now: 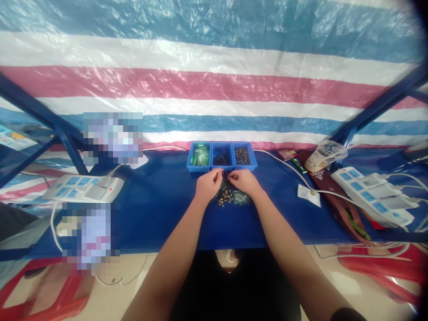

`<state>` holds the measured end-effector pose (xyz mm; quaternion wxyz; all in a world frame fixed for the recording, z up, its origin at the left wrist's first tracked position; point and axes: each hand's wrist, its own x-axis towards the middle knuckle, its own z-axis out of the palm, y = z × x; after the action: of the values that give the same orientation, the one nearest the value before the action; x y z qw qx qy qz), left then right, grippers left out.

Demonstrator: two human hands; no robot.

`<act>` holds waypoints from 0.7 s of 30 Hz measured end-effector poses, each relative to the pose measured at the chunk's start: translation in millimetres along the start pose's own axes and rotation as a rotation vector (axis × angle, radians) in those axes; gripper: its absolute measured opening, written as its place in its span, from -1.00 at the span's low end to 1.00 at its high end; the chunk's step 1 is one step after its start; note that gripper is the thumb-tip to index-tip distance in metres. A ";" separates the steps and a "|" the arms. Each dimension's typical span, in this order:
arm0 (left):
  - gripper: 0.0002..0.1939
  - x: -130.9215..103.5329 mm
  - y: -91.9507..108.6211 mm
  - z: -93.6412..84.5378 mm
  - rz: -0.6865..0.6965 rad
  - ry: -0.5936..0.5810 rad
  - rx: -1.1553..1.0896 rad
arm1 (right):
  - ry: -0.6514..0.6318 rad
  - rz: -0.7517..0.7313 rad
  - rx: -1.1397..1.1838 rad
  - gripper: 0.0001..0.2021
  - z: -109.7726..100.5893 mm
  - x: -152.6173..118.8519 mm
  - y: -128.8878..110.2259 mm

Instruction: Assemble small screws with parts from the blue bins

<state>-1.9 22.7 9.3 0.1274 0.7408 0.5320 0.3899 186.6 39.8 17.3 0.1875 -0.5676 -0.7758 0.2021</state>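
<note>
My left hand [208,183] and my right hand [245,182] are close together over the blue tabletop, just in front of three joined blue bins. Both have their fingers pinched; whatever sits between the fingertips is too small to make out. Under them lie a pile of brass-coloured metal pieces [225,195] and, to its right, a small group of pale, clear-looking pieces [240,197]. The left bin [199,168] holds green and clear pieces. Dark small parts [222,159] fill the middle bin, and small metal parts [242,156] lie in the right one.
Power strips stand at left [75,187] and right [371,194], with white cables across the table. A plastic cup [323,156], a brown strap bag [319,183] and a small white packet [309,195] lie at right. Blue frame posts flank the table; striped sheeting [214,84] hangs behind.
</note>
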 end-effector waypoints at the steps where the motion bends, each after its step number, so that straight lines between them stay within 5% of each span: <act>1: -0.73 0.1 0.1 -0.2 0.000 -0.003 0.000 | -0.005 -0.002 0.003 -0.86 -0.6 -0.6 0.1; 21: -0.76 0.7 0.2 -0.4 0.021 -0.113 -0.058 | 0.093 -0.108 0.578 -0.76 -5.6 -6.2 -5.0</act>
<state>-2.0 23.1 10.0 0.1742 0.7632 0.5047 0.3641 187.2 33.0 24.3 0.3874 -0.4571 -0.7057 0.3780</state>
